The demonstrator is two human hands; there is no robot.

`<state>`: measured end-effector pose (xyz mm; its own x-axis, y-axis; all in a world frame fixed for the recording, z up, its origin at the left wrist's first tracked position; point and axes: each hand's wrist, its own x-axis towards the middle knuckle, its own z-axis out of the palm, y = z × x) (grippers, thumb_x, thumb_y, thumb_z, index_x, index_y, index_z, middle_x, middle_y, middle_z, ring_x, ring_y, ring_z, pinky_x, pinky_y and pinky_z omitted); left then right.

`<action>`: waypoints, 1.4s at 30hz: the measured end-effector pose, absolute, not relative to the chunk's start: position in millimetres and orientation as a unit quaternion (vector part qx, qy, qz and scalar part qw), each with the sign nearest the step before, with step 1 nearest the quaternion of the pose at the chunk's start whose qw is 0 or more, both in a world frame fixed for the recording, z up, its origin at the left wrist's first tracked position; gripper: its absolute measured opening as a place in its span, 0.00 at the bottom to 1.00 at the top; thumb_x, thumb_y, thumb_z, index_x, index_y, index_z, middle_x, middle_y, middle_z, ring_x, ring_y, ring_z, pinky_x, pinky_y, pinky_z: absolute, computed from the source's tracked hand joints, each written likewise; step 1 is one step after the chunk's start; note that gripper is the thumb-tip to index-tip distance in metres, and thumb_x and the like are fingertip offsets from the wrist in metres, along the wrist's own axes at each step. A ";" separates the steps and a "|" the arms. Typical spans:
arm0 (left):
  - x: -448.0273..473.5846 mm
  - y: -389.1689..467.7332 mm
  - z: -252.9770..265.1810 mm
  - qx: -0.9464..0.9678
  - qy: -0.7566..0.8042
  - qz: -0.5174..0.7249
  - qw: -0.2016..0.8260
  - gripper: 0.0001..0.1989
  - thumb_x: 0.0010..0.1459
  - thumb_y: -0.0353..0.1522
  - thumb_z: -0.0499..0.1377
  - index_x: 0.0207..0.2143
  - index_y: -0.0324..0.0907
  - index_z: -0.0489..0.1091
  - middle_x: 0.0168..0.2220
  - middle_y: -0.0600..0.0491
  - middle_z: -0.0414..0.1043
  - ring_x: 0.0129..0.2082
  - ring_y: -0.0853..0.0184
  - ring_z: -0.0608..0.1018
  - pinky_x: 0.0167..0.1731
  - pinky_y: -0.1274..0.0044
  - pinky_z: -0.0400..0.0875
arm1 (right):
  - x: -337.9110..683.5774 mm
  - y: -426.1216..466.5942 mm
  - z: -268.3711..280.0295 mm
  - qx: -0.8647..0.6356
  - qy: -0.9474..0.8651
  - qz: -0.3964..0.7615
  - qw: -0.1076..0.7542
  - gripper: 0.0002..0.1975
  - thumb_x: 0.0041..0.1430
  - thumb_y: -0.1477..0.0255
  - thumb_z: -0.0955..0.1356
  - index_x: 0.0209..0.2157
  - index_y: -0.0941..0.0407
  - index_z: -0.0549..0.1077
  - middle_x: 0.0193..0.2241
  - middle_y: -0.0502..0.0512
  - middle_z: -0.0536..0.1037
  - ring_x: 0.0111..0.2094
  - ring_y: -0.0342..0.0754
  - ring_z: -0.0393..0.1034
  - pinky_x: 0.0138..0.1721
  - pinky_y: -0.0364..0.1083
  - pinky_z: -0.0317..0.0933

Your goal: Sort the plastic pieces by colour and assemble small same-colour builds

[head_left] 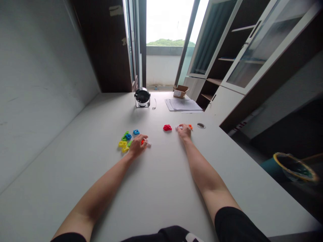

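Observation:
My left hand [137,146] arches over the table with its fingers apart, beside an orange block [143,141] and a pale pinkish-white block [149,145]. Left of that hand lie small plastic blocks: yellow blocks [122,144], green blocks [124,137] and blue blocks [136,132]. To the right, the fingers of my right hand [185,132] close on a small white block [179,127], partly hidden by them. Another orange block [190,126] shows just past that hand. Between the hands sits a cluster of red blocks [167,127].
At the back of the white table [156,188] stand a round black-and-silver device [142,97], a stack of papers [185,105] and an open cardboard box [180,91]. A cable hole [201,125] lies near the right edge. A bin [295,168] stands on the floor.

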<state>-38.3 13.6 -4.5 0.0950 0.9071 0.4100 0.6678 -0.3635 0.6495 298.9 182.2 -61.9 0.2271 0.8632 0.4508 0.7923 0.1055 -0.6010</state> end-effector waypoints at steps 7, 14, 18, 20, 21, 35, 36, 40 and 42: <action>-38.4 14.0 -5.2 0.724 0.543 0.397 0.155 0.10 0.62 0.32 0.55 0.44 0.45 0.74 0.44 0.49 0.76 0.41 0.62 0.79 0.45 0.69 0.73 | 295.5 176.7 -58.7 -0.699 -0.589 0.011 0.405 0.14 0.52 0.67 0.69 0.41 0.56 0.77 0.42 0.63 0.70 0.45 0.57 0.63 0.53 0.54 0.59; -38.6 15.4 -6.4 0.730 0.547 0.381 0.149 0.10 0.63 0.31 0.55 0.44 0.44 0.73 0.43 0.50 0.75 0.41 0.63 0.79 0.46 0.70 0.72 | 290.5 170.1 -52.7 -0.730 -0.565 0.005 0.385 0.18 0.52 0.65 0.70 0.45 0.56 0.75 0.44 0.62 0.67 0.45 0.56 0.62 0.52 0.53 0.58; -38.5 15.1 -6.2 0.732 0.549 0.377 0.143 0.09 0.64 0.31 0.55 0.44 0.44 0.73 0.44 0.50 0.75 0.41 0.64 0.79 0.45 0.71 0.72 | 290.6 170.3 -52.9 -0.724 -0.571 0.030 0.387 0.18 0.53 0.66 0.69 0.46 0.55 0.74 0.46 0.61 0.65 0.42 0.52 0.62 0.49 0.51 0.60; -38.4 14.7 -6.0 0.733 0.549 0.376 0.142 0.09 0.64 0.31 0.55 0.44 0.44 0.74 0.44 0.51 0.75 0.42 0.64 0.79 0.45 0.72 0.72 | 290.9 170.6 -53.7 -0.719 -0.574 0.042 0.390 0.17 0.54 0.67 0.69 0.46 0.56 0.74 0.46 0.61 0.65 0.39 0.51 0.63 0.47 0.50 0.60; -38.4 14.5 -5.9 0.733 0.549 0.375 0.142 0.09 0.64 0.31 0.55 0.44 0.44 0.74 0.44 0.51 0.75 0.42 0.64 0.79 0.45 0.72 0.72 | 291.0 170.8 -54.3 -0.716 -0.576 0.046 0.391 0.17 0.54 0.68 0.68 0.46 0.56 0.74 0.46 0.61 0.65 0.38 0.50 0.63 0.47 0.50 0.60; -39.1 14.0 -5.8 0.735 0.551 0.371 0.136 0.10 0.64 0.32 0.55 0.43 0.45 0.74 0.43 0.51 0.75 0.40 0.65 0.78 0.43 0.74 0.71 | 293.2 174.5 -59.7 -0.700 -0.578 0.057 0.414 0.17 0.53 0.67 0.69 0.44 0.56 0.75 0.46 0.61 0.65 0.36 0.51 0.64 0.45 0.51 0.63; -39.1 14.1 -6.1 0.736 0.551 0.370 0.134 0.10 0.64 0.32 0.55 0.43 0.45 0.74 0.43 0.51 0.75 0.40 0.65 0.78 0.43 0.73 0.71 | 292.9 174.3 -59.3 -0.700 -0.578 0.057 0.415 0.17 0.53 0.67 0.69 0.44 0.56 0.75 0.46 0.62 0.65 0.37 0.51 0.64 0.45 0.51 0.63; -39.3 15.3 -7.5 0.738 0.551 0.367 0.127 0.09 0.63 0.32 0.55 0.43 0.45 0.74 0.43 0.51 0.75 0.41 0.64 0.78 0.44 0.73 0.71 | 291.9 172.6 -57.2 -0.696 -0.580 0.037 0.421 0.15 0.52 0.68 0.69 0.42 0.56 0.76 0.45 0.62 0.65 0.42 0.54 0.63 0.50 0.52 0.61; -39.5 15.8 -8.0 0.739 0.552 0.364 0.127 0.10 0.64 0.32 0.55 0.43 0.45 0.74 0.43 0.51 0.75 0.41 0.64 0.78 0.44 0.73 0.71 | 291.5 171.5 -56.3 -0.694 -0.582 0.029 0.424 0.13 0.53 0.67 0.69 0.40 0.56 0.76 0.45 0.62 0.65 0.45 0.56 0.62 0.52 0.53 0.60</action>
